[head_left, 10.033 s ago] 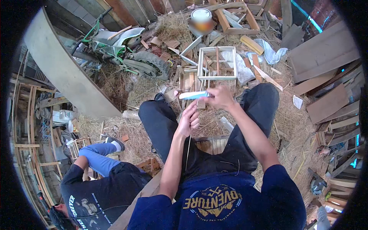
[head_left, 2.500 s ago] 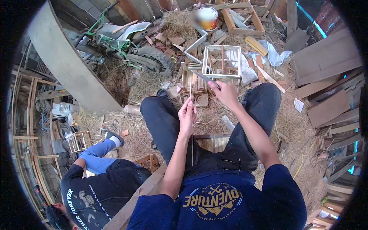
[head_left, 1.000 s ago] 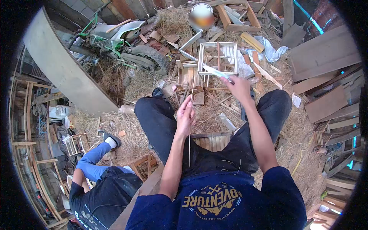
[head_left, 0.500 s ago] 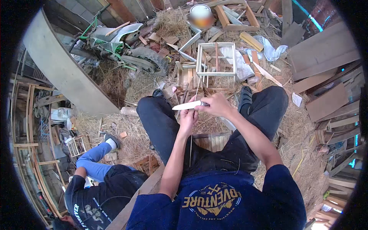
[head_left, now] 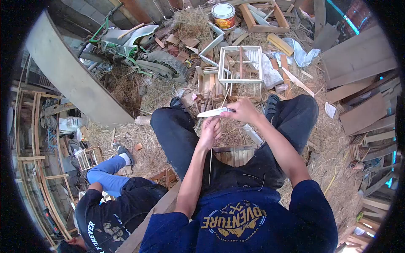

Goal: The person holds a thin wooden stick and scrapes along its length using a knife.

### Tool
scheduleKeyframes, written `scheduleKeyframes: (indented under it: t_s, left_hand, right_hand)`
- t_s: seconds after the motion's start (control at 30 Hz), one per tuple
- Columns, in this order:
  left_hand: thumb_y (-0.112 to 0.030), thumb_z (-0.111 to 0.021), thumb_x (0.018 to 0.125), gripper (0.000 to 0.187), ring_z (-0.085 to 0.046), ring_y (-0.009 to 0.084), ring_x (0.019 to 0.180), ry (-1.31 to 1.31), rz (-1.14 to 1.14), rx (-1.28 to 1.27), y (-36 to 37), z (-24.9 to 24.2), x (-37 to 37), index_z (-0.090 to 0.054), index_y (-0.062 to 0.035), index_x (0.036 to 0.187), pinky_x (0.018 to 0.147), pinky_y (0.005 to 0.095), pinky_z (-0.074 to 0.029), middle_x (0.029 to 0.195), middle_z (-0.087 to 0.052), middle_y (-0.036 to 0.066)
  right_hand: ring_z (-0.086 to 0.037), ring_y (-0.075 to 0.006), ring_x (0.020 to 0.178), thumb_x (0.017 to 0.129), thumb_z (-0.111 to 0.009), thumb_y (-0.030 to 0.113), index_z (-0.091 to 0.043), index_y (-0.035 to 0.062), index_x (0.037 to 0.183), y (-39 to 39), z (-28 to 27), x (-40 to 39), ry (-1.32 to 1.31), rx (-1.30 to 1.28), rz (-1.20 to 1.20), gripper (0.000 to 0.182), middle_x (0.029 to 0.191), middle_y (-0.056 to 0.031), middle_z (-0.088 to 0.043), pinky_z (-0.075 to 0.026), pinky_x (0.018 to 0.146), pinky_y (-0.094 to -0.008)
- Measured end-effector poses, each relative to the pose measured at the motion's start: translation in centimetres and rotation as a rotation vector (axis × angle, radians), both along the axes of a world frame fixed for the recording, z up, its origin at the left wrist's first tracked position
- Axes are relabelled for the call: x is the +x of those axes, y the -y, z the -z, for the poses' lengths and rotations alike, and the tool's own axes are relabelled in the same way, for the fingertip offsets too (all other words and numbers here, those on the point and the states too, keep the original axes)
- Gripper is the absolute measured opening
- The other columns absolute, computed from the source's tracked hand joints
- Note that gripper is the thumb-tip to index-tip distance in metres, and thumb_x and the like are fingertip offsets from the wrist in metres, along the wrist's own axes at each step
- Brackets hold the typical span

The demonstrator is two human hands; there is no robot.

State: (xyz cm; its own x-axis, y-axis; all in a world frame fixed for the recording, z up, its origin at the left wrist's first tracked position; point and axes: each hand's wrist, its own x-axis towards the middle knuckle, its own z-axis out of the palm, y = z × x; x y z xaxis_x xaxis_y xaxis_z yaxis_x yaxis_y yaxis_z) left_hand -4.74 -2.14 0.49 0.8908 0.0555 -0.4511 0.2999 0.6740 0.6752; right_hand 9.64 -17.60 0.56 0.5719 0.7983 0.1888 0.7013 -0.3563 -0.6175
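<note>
My left hand (head_left: 209,132) is closed around a thin wooden strip (head_left: 211,165), which runs down toward my lap and sticks out above the hand. In my right hand (head_left: 244,112) is a knife with a pale, broad blade (head_left: 211,112) and a dark handle. The blade points left and crosses the strip just above my left fist. Both hands are between my raised knees, over the straw-covered floor.
A small wooden frame (head_left: 240,64) stands ahead of me, near a paint can (head_left: 223,17). To the left are a motorbike (head_left: 139,50) and a leaning board (head_left: 76,80). Another person (head_left: 114,206) sits at lower left. Boards (head_left: 363,59) lean at right.
The knife has shifted slightly right, its blade still across the strip. My left hand is now closed more tightly in a fist, and the strip's upper end tilts further right.
</note>
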Motion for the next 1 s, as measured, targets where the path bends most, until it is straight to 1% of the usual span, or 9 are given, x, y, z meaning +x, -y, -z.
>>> scheduleKeyframes:
  t_s: [0.23,0.33,0.43,0.53,0.6,0.7,0.83,0.87,1.0]
  left_hand:
    - [-0.018,-0.044,0.107,0.013,-0.024,0.0039,0.04,-0.02,0.025,-0.17,0.0,-0.2,0.4,-0.054,-0.0104,0.105,0.035,0.0218,-0.02,0.057,-0.029,-0.007]
    - [-0.019,-0.043,0.107,0.013,-0.023,0.0041,0.039,-0.035,0.001,-0.153,0.2,-0.2,0.6,-0.053,-0.0106,0.105,0.035,0.0216,-0.021,0.057,-0.028,-0.007]
    - [-0.021,-0.043,0.108,0.019,-0.023,0.0041,0.039,-0.011,-0.003,-0.162,0.0,-0.9,0.6,-0.054,-0.0103,0.119,0.035,0.0213,-0.021,0.057,-0.028,-0.007]
    - [-0.022,-0.043,0.108,0.033,-0.022,0.0039,0.039,0.061,0.028,-0.166,-0.1,-2.4,0.0,-0.049,-0.0118,0.138,0.036,0.0214,-0.02,0.057,-0.027,-0.007]
    - [-0.023,-0.043,0.108,0.039,-0.022,0.0034,0.039,0.037,0.024,-0.15,-0.1,-3.0,-0.7,-0.043,-0.0122,0.145,0.036,0.0215,-0.019,0.057,-0.027,-0.008]
    - [-0.025,-0.044,0.108,0.042,-0.022,0.0036,0.04,0.057,0.0,-0.14,-0.6,-2.9,-0.9,-0.042,-0.0117,0.147,0.036,0.0214,-0.02,0.058,-0.026,-0.008]
    - [-0.025,-0.042,0.108,0.042,-0.023,0.0044,0.041,0.054,-0.037,-0.105,-0.8,-2.7,-0.4,-0.04,-0.0126,0.148,0.036,0.0216,-0.022,0.058,-0.027,-0.007]
    - [-0.024,-0.041,0.108,0.041,-0.023,0.0048,0.041,0.045,-0.035,-0.088,-0.5,-2.8,-0.3,-0.04,-0.0128,0.148,0.037,0.0219,-0.022,0.058,-0.026,-0.006]
    - [-0.023,-0.04,0.109,0.042,-0.022,0.0054,0.041,0.029,-0.02,-0.038,0.0,-2.7,-0.4,-0.04,-0.0137,0.149,0.038,0.0227,-0.023,0.058,-0.028,-0.005]
  right_hand:
    - [-0.06,-0.0363,0.051,0.084,-0.059,0.071,-0.068,0.0116,0.064,0.9,-0.6,0.6,0.057,-0.076,0.022,0.063,0.05,-0.0148,-0.055,-0.047,0.053,-0.0456]
    - [-0.06,-0.0353,0.051,0.083,-0.059,0.072,-0.068,0.012,0.064,1.0,0.0,0.9,0.139,-0.078,0.051,0.064,0.05,-0.0141,-0.055,-0.047,0.052,-0.046]
    - [-0.061,-0.0347,0.051,0.083,-0.059,0.073,-0.068,0.0126,0.065,1.8,-0.5,1.4,0.094,-0.074,0.121,0.063,0.051,-0.0135,-0.057,-0.047,0.053,-0.0462]
    - [-0.063,-0.035,0.055,0.086,-0.056,0.071,-0.069,0.0113,0.069,3.1,-1.4,3.2,0.062,-0.202,0.311,0.063,0.056,-0.0142,-0.06,-0.047,0.055,-0.0463]
    - [-0.064,-0.0356,0.06,0.09,-0.053,0.068,-0.069,0.0092,0.072,4.1,-2.6,4.1,-0.133,-0.192,0.55,0.064,0.061,-0.0153,-0.063,-0.047,0.057,-0.0463]
    - [-0.064,-0.0337,0.059,0.093,-0.052,0.066,-0.071,0.0087,0.079,5.3,-1.6,5.7,0.013,-0.229,0.626,0.062,0.061,-0.0141,-0.063,-0.047,0.056,-0.0451]
    - [-0.063,-0.0323,0.056,0.091,-0.054,0.067,-0.071,0.0094,0.077,3.9,-2.9,2.9,-0.094,-0.155,0.538,0.061,0.057,-0.012,-0.06,-0.047,0.056,-0.044]
    - [-0.063,-0.0326,0.055,0.09,-0.056,0.068,-0.07,0.0097,0.076,3.6,-2.4,2.3,-0.049,-0.094,0.453,0.061,0.056,-0.0122,-0.06,-0.047,0.055,-0.0435]
    - [-0.063,-0.0309,0.053,0.088,-0.059,0.067,-0.073,0.0114,0.079,1.1,-2.7,-0.3,-0.01,-0.11,0.274,0.058,0.054,-0.0116,-0.059,-0.048,0.054,-0.0426]
